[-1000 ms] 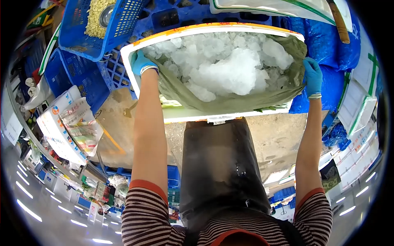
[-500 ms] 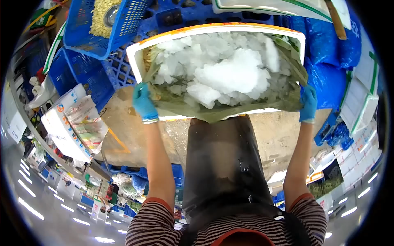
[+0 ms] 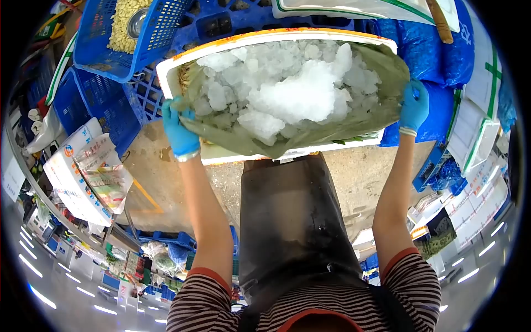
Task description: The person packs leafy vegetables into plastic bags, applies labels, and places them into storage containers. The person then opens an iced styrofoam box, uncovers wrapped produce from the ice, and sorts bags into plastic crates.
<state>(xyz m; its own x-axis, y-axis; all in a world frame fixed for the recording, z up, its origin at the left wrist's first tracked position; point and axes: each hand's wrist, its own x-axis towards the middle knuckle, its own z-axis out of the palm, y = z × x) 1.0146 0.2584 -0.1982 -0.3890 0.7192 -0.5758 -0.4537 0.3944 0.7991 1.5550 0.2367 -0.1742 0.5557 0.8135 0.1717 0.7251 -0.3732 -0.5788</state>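
A white foam box (image 3: pixel 164 83) with an orange-edged rim stands in front of me. Loose chunks of ice (image 3: pixel 298 94) lie heaped on a dark green plastic sheet (image 3: pixel 337 126) over the box. My left hand (image 3: pixel 181 131), in a blue glove, is closed on the sheet's left edge. On the other side, my right hand (image 3: pixel 415 108), gloved too, pinches the sheet's right edge, above the box's right end. The sheet's front edge sags between my hands. Bits of green leaf (image 3: pixel 354 139) show at the box's front rim; most of what lies under the sheet is hidden.
A blue basket (image 3: pixel 102 61) holding pale yellow pieces and a metal bowl stands at the upper left. Blue bags (image 3: pixel 423 52) are stacked at the right. A white foam lid or box (image 3: pixel 365 11) with a wooden handle (image 3: pixel 440 22) lies at the back. A white carton (image 3: pixel 77 177) stands left.
My right hand has moved up and outward, drawing the sheet's right side wider and higher. My left hand has risen slightly. More of the front rim shows, and the view has shifted a little.
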